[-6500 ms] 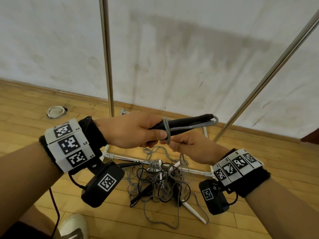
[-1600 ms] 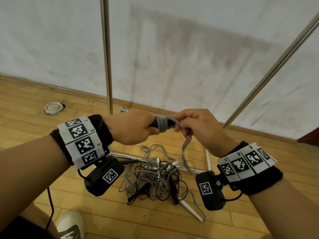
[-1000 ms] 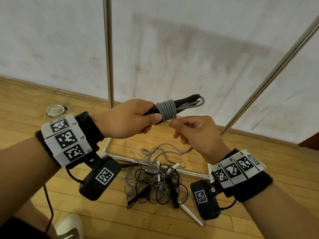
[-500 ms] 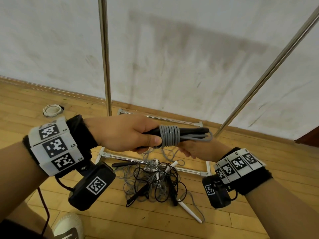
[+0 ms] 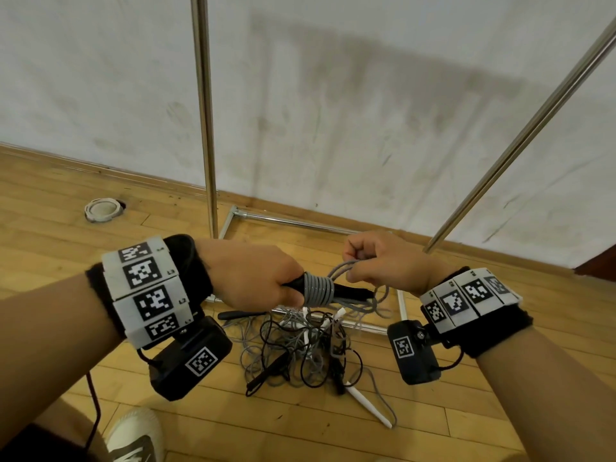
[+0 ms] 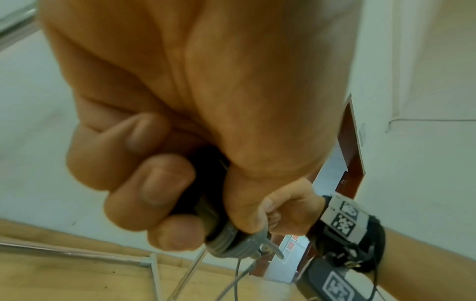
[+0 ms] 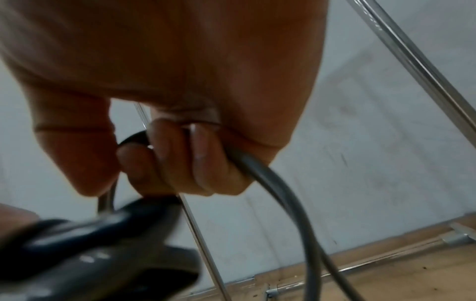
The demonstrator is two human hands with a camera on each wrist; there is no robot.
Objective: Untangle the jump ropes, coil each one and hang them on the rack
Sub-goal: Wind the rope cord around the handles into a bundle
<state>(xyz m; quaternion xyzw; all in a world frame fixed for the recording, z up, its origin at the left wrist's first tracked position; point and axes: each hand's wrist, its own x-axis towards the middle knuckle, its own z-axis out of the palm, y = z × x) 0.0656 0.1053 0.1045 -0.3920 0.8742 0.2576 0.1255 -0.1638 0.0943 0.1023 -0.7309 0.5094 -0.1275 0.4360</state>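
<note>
Gripping black handles [image 5: 350, 290], left hand [image 5: 253, 275]; right hand [image 5: 383, 261] pinching grey rope [image 5: 340, 270] above wooden floor [image 5: 50, 235]

A scuffed white wall [image 5: 333, 95] is met by a wooden skirting board [image 5: 100, 170] at its foot; below the wall, pale wood flooring [image 5: 50, 235] is laid in planks

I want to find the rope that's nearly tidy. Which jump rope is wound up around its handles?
The grey rope with black handles, gripped by the left hand while the right hand pinches its loose end. The other ropes lie tangled on the floor.
</note>
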